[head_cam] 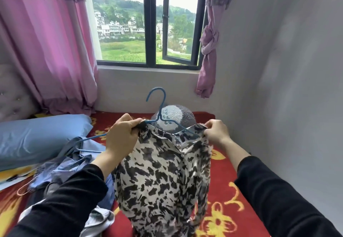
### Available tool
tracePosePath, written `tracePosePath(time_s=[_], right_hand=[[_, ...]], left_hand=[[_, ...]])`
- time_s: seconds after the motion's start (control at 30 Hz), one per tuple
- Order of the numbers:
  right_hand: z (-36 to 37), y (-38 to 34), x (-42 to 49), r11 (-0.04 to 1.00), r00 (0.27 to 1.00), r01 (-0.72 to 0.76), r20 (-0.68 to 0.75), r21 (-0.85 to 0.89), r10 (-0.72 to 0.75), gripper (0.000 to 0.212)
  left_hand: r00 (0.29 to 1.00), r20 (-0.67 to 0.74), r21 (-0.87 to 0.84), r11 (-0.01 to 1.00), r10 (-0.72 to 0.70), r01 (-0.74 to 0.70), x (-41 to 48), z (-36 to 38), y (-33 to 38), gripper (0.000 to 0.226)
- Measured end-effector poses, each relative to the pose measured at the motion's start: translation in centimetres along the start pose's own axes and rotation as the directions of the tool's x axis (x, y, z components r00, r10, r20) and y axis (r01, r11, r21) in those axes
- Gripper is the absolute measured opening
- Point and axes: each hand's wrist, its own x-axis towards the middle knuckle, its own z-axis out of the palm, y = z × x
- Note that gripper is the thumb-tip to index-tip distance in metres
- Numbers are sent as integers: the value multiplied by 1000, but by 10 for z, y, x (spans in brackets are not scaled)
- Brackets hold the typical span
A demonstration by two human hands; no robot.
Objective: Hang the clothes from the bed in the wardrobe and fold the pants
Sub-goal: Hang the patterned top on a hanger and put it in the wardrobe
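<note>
Indoors, over the red bed [233,169] by a window [150,32], left grip [122,134] and right grip [216,131] pinch a garment [161,173].

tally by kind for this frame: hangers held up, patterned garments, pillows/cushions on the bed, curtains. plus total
Hangers held up: 1, the blue hanger
Patterned garments: 1, the black-and-white garment, held by left hand and right hand
Pillows/cushions: 2, blue pillow and grey round cushion
Curtains: 2, pink curtain and knotted curtain
Total: 6
</note>
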Motion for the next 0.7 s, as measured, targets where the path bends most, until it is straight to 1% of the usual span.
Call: tracePosePath(time_s=[0.03,0.1,0.17,0.27,0.3,0.33,0.4,0.43,0.47,0.5,0.53,0.57,0.6,0.63,0.67,0.7], right_hand=[[1,-10,-2,990,998,-12,56,139,4,20],[1,-27,-7,920,988,-37,154,390,-25,20],[-1,-43,-13,839,974,-49,213,542,-81,17],[-4,-62,-25,716,936,-84,301,693,-181,11],[-4,-67,-30,703,907,-83,346,707,-241,11],[-4,-70,-35,721,862,-75,408,689,-300,14],[-6,-74,-43,820,766,-24,538,572,-352,17],[-9,-73,-44,870,740,31,574,493,-351,16],[-11,-73,-44,900,749,99,564,424,-348,14],[-13,-73,-42,910,790,176,497,376,-358,10],[-15,-73,-39,909,853,254,366,332,-372,12],[-17,-75,-37,905,908,316,185,285,-376,16],[-20,-78,-35,900,923,372,7,228,-384,17],[-22,-82,-33,890,901,432,-110,147,-419,18],[-22,-88,-30,876,872,480,-134,51,-471,28],[-22,-96,-27,846,842,530,-84,-54,-533,40]], left_hand=[[1000,-3,-10,1000,-26,26,2,3,2,26],[998,-15,-13,998,-62,61,5,6,5,27],[996,-36,-31,996,-83,82,9,6,5,27],[990,-64,-75,990,-124,120,17,5,5,23],[987,-74,-98,986,-142,134,19,5,6,22],[984,-81,-127,981,-158,147,22,4,6,23],[980,-90,-194,969,-175,156,26,1,6,25],[981,-98,-231,962,-169,143,28,-2,6,26],[982,-108,-268,956,-155,122,29,-7,4,28],[983,-119,-296,950,-138,98,30,-12,2,30],[984,-127,-311,947,-124,79,31,-18,0,32],[985,-131,-315,947,-115,68,33,-24,-2,34],[986,-129,-318,946,-110,64,35,-29,-4,37],[987,-120,-325,944,-106,62,37,-35,-5,39],[989,-108,-334,941,-99,58,39,-41,-5,40],[991,-96,-342,938,-90,52,41,-46,-4,37]])
